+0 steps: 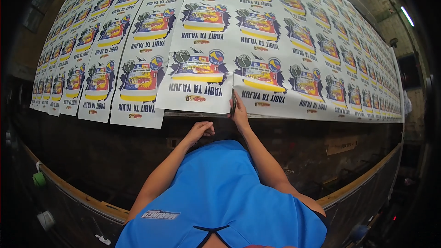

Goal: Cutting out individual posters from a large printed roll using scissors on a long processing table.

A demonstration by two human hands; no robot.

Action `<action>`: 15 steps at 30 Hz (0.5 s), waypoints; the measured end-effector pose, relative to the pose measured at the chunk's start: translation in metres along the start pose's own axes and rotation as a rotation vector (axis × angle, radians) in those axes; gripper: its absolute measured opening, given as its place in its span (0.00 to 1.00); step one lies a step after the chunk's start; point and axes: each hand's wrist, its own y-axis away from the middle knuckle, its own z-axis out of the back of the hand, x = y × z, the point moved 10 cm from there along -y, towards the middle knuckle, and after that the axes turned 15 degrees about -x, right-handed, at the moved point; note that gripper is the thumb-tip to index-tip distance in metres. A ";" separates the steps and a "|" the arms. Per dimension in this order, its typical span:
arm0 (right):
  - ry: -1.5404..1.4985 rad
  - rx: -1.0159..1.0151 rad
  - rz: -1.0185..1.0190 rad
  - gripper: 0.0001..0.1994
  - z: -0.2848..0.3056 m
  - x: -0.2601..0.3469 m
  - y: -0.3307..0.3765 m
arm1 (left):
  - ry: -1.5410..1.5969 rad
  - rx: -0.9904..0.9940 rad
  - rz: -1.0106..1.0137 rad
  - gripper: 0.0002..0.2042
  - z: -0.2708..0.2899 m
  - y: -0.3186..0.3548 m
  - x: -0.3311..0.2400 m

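At the near edge of a large printed white sheet [262, 85], my right hand [239, 115] grips a slim dark tool [233, 104] that looks like scissors, partly hidden by the fingers. The tool stands beside a slit that runs away from me between this sheet and a printed strip [202, 89] on its left. Just below that strip's near edge, my left hand [200, 131] is held in the air with its fingers curled in. Nothing shows in it, and it does not touch the sheet.
Several separated strips [138, 117] overlap at the left, their ends hanging past the table edge [195, 115]. Printed sheeting [367, 80] spreads far to the right. Wooden-edged rails [78, 195] flank me on both sides. A green roll [39, 179] hangs at the left rail.
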 end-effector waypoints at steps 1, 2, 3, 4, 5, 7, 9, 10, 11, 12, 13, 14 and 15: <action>0.048 -0.005 0.058 0.31 0.001 0.006 0.000 | 0.046 -0.026 0.102 0.18 0.004 0.000 0.004; 0.096 -0.013 0.116 0.32 0.005 0.011 0.000 | 0.136 -0.042 0.158 0.22 0.004 0.002 -0.002; 0.097 -0.011 0.104 0.32 0.006 0.009 -0.002 | 0.138 -0.048 0.168 0.22 0.006 -0.001 -0.009; 0.082 -0.004 0.104 0.32 0.004 0.009 0.000 | 0.248 -0.034 0.121 0.25 0.008 -0.003 -0.021; 0.069 0.002 0.100 0.32 0.002 0.012 0.004 | 0.360 -0.022 0.077 0.29 0.008 -0.002 -0.034; 0.076 0.010 0.022 0.32 0.003 0.013 0.007 | 0.404 -0.049 0.036 0.27 0.011 -0.010 -0.050; 0.113 -0.010 -0.075 0.32 0.005 0.008 0.004 | 0.220 -0.328 0.113 0.22 0.037 -0.020 -0.042; 0.111 -0.014 -0.081 0.32 0.007 0.007 -0.002 | 0.226 -0.413 0.127 0.15 0.043 -0.024 -0.045; 0.064 0.001 -0.089 0.32 0.007 0.008 -0.010 | 0.222 -0.411 0.133 0.15 0.040 -0.022 -0.046; 0.017 0.015 -0.095 0.32 0.007 0.008 -0.015 | 0.254 -0.435 0.068 0.13 0.040 -0.015 -0.054; 0.012 0.018 -0.098 0.32 0.005 0.011 -0.016 | 0.284 -0.466 -0.002 0.11 0.044 -0.007 -0.062; 0.020 0.014 -0.132 0.32 0.003 0.010 -0.014 | 0.244 -0.450 0.008 0.09 0.045 -0.001 -0.055; 0.028 0.009 -0.166 0.32 0.001 0.009 -0.012 | 0.241 -0.454 0.010 0.09 0.047 0.005 -0.047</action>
